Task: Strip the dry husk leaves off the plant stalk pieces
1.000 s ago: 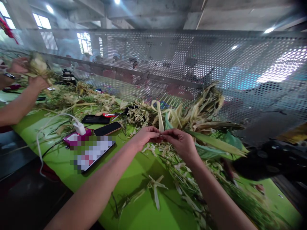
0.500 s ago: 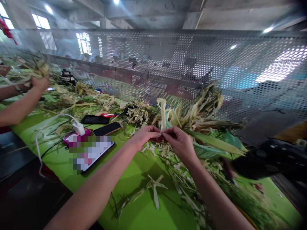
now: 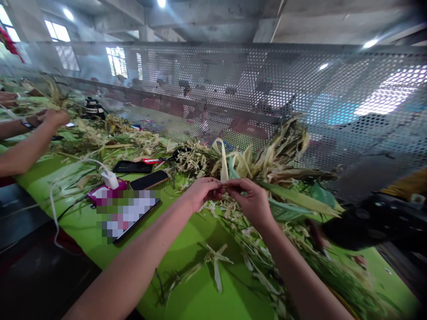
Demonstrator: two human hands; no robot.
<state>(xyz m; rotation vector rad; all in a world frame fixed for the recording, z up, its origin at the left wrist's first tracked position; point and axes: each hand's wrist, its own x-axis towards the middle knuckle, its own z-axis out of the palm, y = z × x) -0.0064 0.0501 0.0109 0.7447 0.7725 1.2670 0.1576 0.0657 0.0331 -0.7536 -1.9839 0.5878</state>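
A pale strip of corn husk (image 3: 224,165) stands up from between my fingertips, its top bent over into a loop. My left hand (image 3: 206,192) pinches its lower end. From the other side, my right hand (image 3: 248,195) pinches the same end, the two sets of fingertips touching. Behind my right hand, a heap of dry corn husks (image 3: 271,155) rests in a light green plastic basket (image 3: 288,211). On the table below my hands lies a small knotted husk piece (image 3: 215,258) with several pointed ends.
Two dark phones (image 3: 149,179) and a lit phone (image 3: 133,218) lie left of my arms, beside a purple power strip (image 3: 106,190) with a white charger (image 3: 110,179). Husk scraps cover the green table (image 3: 196,293). A perforated metal screen (image 3: 213,89) runs behind. A co-worker's hands (image 3: 55,118) hold husks.
The husk's top has turned and leans slightly left, now curled over. My fingers have shifted a little at its base. At far left the co-worker's hands have moved slightly.
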